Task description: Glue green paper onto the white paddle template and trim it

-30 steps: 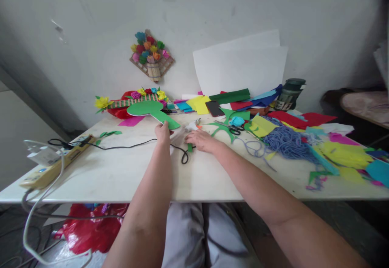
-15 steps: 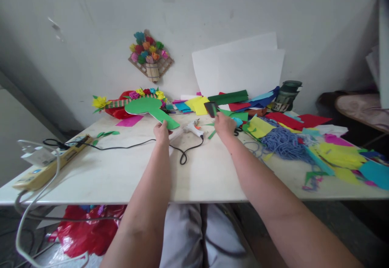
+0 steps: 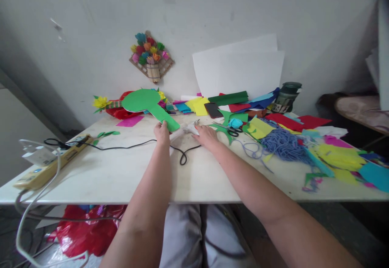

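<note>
My left hand (image 3: 162, 132) pinches the handle end of a green paddle-shaped paper cutout (image 3: 142, 100), its round face tilted towards me. My right hand (image 3: 207, 135) has its fingers around the grip of a white hot glue gun (image 3: 189, 128), which lies on the table; the fingers hide most of the grip. From under this hand a black cord (image 3: 183, 156) loops left. To its right are scissors (image 3: 234, 131) with black handles and green paper scraps (image 3: 225, 118). A dark phone (image 3: 213, 110) lies behind the hand.
A power strip (image 3: 51, 162) with plugs sits at the left edge. On the right lie blue yarn (image 3: 284, 143) and coloured paper sheets (image 3: 338, 155). A dark jar (image 3: 286, 97) stands at the back. Against the wall is a red basket (image 3: 117, 112) with paper flowers.
My right hand has let go of a green scrap beside the scissors and moved left onto the glue gun. In my left hand the paddle-shaped cutout has tipped up to show more of its face.
</note>
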`<state>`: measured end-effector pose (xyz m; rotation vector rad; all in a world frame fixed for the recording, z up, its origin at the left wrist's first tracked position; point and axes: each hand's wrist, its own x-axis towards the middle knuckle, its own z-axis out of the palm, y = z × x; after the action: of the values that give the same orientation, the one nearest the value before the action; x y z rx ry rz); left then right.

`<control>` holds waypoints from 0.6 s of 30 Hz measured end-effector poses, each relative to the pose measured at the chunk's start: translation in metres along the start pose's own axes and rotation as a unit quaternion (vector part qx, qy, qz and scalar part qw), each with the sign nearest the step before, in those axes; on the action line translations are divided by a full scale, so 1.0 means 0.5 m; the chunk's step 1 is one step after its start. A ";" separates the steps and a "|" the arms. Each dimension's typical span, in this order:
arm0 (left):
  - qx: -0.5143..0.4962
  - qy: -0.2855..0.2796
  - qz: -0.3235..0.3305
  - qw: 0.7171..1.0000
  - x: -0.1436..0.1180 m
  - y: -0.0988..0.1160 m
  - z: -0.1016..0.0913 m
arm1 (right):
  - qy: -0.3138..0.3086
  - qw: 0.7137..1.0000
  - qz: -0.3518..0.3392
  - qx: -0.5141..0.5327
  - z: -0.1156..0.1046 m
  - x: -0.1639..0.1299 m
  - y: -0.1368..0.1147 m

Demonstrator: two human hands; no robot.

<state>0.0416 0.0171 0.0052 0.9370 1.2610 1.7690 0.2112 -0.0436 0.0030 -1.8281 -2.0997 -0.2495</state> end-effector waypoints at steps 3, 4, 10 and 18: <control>-0.010 0.004 -0.001 1.000 0.000 0.000 -0.001 | -0.014 1.000 -0.020 -0.013 0.011 0.003 -0.001; -0.015 0.005 0.000 1.000 0.001 0.000 -0.001 | -0.015 0.999 -0.023 -0.018 0.012 0.004 0.002; -0.046 0.016 0.004 0.999 -0.003 0.007 -0.003 | 0.011 1.000 0.016 0.003 0.005 0.016 0.038; -0.057 -0.003 -0.023 0.998 -0.014 0.020 -0.001 | 0.134 0.919 0.120 0.349 0.019 0.037 0.092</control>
<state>0.0426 0.0081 0.0137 0.8419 1.1570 1.7811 0.2532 -0.0162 -0.0031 -1.4778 -1.4806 0.2717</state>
